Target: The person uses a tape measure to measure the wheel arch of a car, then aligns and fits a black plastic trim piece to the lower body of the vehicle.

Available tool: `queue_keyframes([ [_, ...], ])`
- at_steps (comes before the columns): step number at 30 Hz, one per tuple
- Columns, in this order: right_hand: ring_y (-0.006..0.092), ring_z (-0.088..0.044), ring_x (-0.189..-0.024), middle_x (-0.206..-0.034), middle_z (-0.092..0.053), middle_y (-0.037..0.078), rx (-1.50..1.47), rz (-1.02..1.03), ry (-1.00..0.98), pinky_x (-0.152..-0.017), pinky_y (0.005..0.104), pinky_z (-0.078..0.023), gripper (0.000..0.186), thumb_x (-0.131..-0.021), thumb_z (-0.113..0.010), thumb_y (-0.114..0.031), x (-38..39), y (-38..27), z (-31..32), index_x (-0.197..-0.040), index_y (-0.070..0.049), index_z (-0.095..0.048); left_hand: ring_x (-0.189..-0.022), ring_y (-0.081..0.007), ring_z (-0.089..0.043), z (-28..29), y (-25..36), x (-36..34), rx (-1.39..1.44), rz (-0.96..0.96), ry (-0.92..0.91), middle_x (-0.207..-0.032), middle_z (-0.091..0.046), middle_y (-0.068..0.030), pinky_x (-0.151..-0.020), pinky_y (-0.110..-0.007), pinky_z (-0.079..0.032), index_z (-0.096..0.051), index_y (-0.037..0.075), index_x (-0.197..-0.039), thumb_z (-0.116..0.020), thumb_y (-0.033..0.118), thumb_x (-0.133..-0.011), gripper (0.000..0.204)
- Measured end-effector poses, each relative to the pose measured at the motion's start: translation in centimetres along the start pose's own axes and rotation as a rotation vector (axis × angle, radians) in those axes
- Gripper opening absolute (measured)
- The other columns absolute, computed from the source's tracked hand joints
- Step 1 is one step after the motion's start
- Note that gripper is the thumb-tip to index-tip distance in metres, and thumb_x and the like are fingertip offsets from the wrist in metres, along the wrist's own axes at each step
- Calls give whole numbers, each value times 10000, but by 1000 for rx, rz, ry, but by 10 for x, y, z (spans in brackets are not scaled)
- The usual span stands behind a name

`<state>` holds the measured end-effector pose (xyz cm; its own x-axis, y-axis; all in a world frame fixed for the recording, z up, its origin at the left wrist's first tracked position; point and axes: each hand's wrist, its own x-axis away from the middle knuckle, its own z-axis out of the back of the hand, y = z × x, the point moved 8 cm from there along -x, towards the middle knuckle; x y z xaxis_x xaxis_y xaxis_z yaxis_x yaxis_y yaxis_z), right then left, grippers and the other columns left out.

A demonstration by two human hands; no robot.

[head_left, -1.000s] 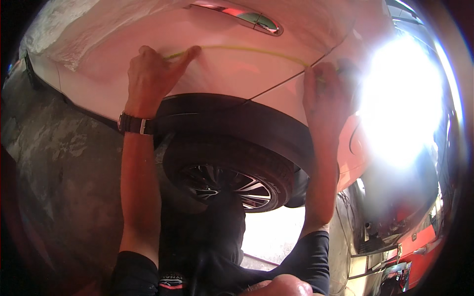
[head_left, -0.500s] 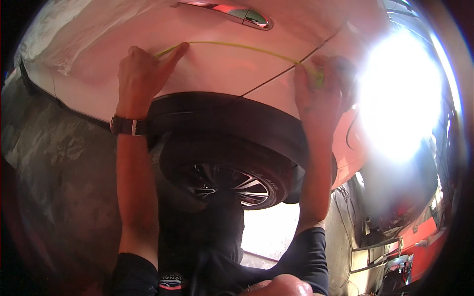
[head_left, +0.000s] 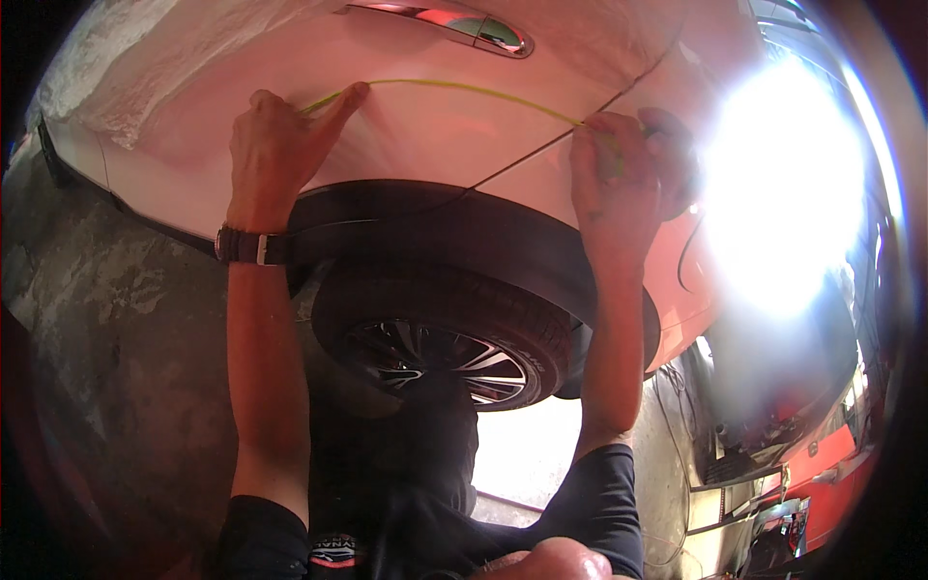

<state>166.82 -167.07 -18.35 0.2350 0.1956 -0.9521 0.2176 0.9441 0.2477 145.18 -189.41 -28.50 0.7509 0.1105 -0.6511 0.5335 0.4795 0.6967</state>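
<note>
A thin yellow-green strip of masking tape runs in a shallow arc across the pale car body panel, above the black wheel-arch trim. My left hand, a dark watch on its wrist, presses on the tape's left part; its thumb reaches out along the strip and its other fingers bend against the panel. At the strip's right end, just past the panel seam, my right hand is closed round the tape roll. Fingers hide most of the roll, and only some green shows between them.
Below the trim is a wheel with a black tyre and multi-spoke rim. A shiny door handle sits above the tape. Clear plastic film covers the far left. Bright glare, cables and a red tool chest lie right.
My right hand has turned slightly and its fingers have closed further over the roll, so less green shows. My left hand stays in place on the tape.
</note>
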Motion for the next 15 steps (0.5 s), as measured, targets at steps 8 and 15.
queue_keyframes([
  [8,339,-471,-1117,-1167,-506,70,-15,38,24,-1023,696,-154,89,-726,-718,-157,-2,-5,-8,-791,-193,-668,-762,-432,-685,-11,-12,-4,-74,-109,53,-758,-664,-288,-668,-453,-542,-627,-141,-831,-749,711,-700,872],
  [15,363,-444,-1163,-1211,-477,83,-4,3,-29,-1027,746,-106,95,-717,-711,-140,3,6,-22,-779,-164,-643,-771,-414,-690,-1,-2,0,-21,1,52,-763,-674,-268,-657,-440,-541,-641,-123,-838,-760,718,-679,865],
])
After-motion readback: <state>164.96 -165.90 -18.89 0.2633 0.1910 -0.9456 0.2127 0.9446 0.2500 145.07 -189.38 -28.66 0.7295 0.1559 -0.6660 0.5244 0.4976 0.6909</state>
